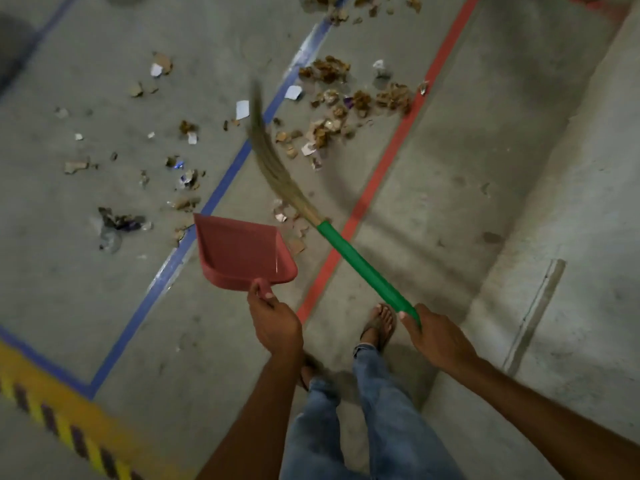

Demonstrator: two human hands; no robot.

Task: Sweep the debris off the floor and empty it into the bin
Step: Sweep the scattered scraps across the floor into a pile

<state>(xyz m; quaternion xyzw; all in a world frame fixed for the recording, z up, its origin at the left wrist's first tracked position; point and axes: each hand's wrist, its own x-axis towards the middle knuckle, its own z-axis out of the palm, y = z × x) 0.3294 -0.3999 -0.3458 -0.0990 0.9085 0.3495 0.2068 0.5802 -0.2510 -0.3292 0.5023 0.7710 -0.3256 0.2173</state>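
Note:
My left hand (273, 320) grips the handle of a red dustpan (239, 251), which hangs empty above the floor with its mouth pointing away from me. My right hand (434, 336) holds the green handle of a grass broom (363, 268); its bristles (268, 150) stretch forward and look blurred. Debris (332, 109) of brown scraps, paper bits and wrappers is scattered over the concrete floor ahead, on both sides of the blue floor line (221, 188). No bin is in view.
A red floor line (381, 174) runs beside the debris on the right. A yellow and black hazard stripe (52, 414) crosses the lower left. My sandalled foot (379, 325) and jeans stand below the hands. A raised concrete ledge (554, 237) borders the right.

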